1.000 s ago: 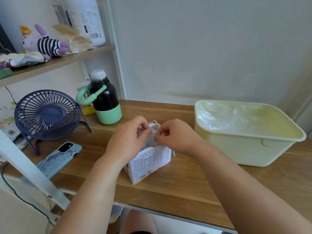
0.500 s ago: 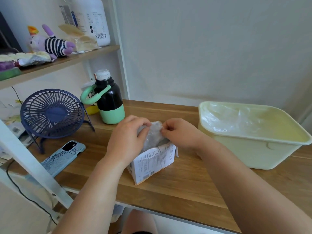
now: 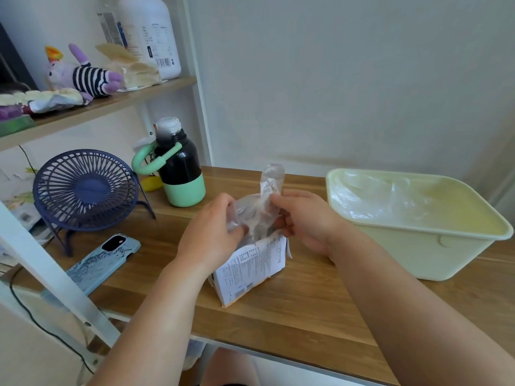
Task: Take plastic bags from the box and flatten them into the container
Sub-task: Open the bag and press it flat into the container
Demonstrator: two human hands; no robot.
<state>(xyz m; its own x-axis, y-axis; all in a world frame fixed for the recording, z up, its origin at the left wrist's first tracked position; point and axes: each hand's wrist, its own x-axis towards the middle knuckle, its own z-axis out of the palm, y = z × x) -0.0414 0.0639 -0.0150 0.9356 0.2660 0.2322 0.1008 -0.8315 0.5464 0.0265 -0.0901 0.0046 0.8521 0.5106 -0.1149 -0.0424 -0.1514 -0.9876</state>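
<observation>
Clear plastic bag [image 3: 264, 210], white printed box [image 3: 252, 267], pale yellow container [image 3: 434, 246], navy fan [image 3: 83, 190], black-and-mint bottle [image 3: 179, 168]
</observation>
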